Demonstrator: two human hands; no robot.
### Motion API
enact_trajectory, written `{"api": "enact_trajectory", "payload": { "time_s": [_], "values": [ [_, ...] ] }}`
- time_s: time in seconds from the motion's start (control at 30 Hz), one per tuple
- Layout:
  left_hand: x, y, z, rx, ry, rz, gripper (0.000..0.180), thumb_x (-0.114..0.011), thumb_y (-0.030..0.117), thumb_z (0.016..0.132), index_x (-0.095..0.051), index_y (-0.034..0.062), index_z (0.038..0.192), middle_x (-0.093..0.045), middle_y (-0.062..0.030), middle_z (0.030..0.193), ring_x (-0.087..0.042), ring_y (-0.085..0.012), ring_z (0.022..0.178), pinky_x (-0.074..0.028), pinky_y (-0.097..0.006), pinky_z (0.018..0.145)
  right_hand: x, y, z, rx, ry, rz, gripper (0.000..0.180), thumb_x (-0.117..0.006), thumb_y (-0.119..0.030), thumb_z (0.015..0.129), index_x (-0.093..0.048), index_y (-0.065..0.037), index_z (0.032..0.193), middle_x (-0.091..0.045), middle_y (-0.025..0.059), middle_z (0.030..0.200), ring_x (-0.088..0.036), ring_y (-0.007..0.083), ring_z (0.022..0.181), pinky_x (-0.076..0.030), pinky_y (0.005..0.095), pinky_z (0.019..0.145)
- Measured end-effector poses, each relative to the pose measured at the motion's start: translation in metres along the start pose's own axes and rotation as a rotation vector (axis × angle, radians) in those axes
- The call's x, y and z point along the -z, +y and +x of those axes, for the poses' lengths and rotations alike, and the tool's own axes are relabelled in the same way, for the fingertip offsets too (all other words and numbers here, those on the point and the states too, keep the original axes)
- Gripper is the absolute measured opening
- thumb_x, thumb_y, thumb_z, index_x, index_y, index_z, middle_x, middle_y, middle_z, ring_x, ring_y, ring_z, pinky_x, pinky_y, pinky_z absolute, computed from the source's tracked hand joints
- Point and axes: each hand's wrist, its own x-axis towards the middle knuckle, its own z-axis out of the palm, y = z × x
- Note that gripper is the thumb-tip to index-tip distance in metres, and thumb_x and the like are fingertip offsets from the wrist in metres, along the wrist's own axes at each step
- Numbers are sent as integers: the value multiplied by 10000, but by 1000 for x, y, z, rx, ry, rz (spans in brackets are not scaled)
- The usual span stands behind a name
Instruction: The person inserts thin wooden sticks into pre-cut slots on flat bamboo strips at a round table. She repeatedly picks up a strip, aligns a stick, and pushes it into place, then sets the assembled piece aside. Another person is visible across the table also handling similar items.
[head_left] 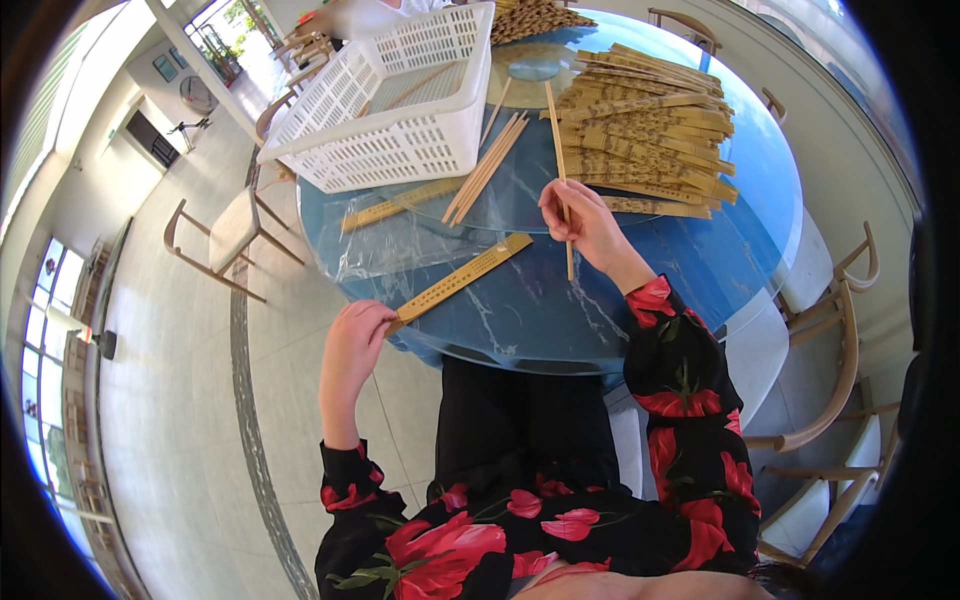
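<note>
My left hand (357, 335) pinches the near end of a flat gold paper chopstick sleeve (465, 277) with dark print, which slants over the near edge of the table. Upright in the fingers of my right hand (582, 218) is a slim wooden chopstick (558, 135); I cannot tell if a second one lies against it. Between the hands and the basket, several loose chopsticks (487, 172) rest side by side. Another gold sleeve (405, 204) lies by clear plastic film (410, 245). Right of my right hand spreads a big pile of gold sleeves (645, 130).
A white slatted plastic basket (420, 145) stands at the back left of the round blue table (680, 255), with a few sticks inside. Behind it sits another person (375, 15). A heap of sticks (535, 20) lies at the far edge. Wooden chairs (235, 235) surround the table.
</note>
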Motion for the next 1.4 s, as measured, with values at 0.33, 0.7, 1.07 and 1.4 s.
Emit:
{"api": "enact_trajectory", "payload": {
  "time_s": [0.33, 0.7, 1.07, 1.4],
  "values": [
    [-14, 35, 10, 33, 550, 39, 37, -627, 38, 899, -648, 30, 929, -657, -77, 869, -614, -211, 786, -484, -321, 693, 1, -2, 0, 2, -9, 6, 316, -481, -310, 1042, -591, -42, 917, -488, 4, 667, -391, 71, 563, -270, 220, 489],
    [-89, 62, 21, 592, -33, -2062, 191, -468, 124, 1012, -564, 18, 1140, -688, -169, 1091, -646, -186, 715, -520, -258, 595, -5, 3, -2, -92, -70, -37, 194, -551, -218, 1011, -600, -37, 962, -528, 10, 700, -363, 46, 527, -247, 208, 464],
    [-112, 89, 60, 368, 195, -1908, 52, -559, 82, 993, -607, 95, 981, -665, -78, 1103, -638, -140, 987, -554, -304, 828, -44, 2, -17, -181, -240, -475, 237, -628, -277, 979, -604, -48, 1034, -586, -7, 816, -416, 12, 579, -302, 179, 491],
    [-123, 100, 72, 249, 113, -1935, 83, -539, 91, 1010, -551, 94, 1092, -496, 10, 763, -467, -86, 655, -434, -254, 651, -31, 8, -18, -269, -258, -382, 179, -597, -211, 937, -630, -37, 965, -614, -15, 786, -467, 36, 608, -352, 197, 521]
  ]
}}
